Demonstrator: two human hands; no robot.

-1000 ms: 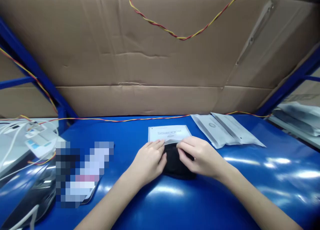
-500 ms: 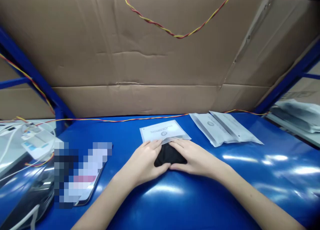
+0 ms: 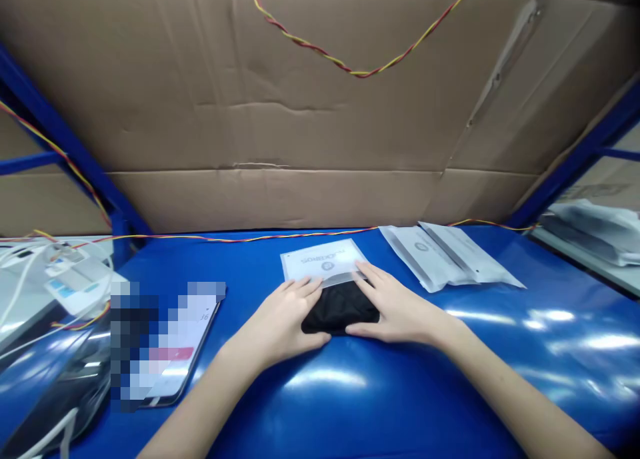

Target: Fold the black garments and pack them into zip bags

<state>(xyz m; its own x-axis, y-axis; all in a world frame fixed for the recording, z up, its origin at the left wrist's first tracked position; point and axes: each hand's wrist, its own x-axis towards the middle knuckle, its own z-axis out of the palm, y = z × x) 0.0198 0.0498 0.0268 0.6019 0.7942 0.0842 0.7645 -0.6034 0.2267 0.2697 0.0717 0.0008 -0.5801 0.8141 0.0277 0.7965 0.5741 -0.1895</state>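
Note:
A folded black cloth (image 3: 343, 307) lies on the blue tabletop between my two hands. My left hand (image 3: 290, 312) rests on its left side, fingers stretched out over the top edge and thumb along the near edge. My right hand (image 3: 393, 306) touches the right side, its fingers spread and its thumb by the near corner. Just beyond the cloth, a flat frosted plastic bag (image 3: 325, 260) with a printed logo lies at my fingertips. Whether the cloth reaches under the bag's near edge, I cannot tell.
Two frosted bags (image 3: 440, 256) with dark contents lie at the back right. A phone (image 3: 175, 372), partly blurred out, is on the left, near white cables (image 3: 20, 272). A cardboard wall (image 3: 320, 126) stands behind, with a twisted red-yellow wire (image 3: 360, 74) hanging across it.
My hands have moved apart slightly, and my right fingers have spread over the bag's near edge. More of the black cloth shows between them, looking wider and flatter.

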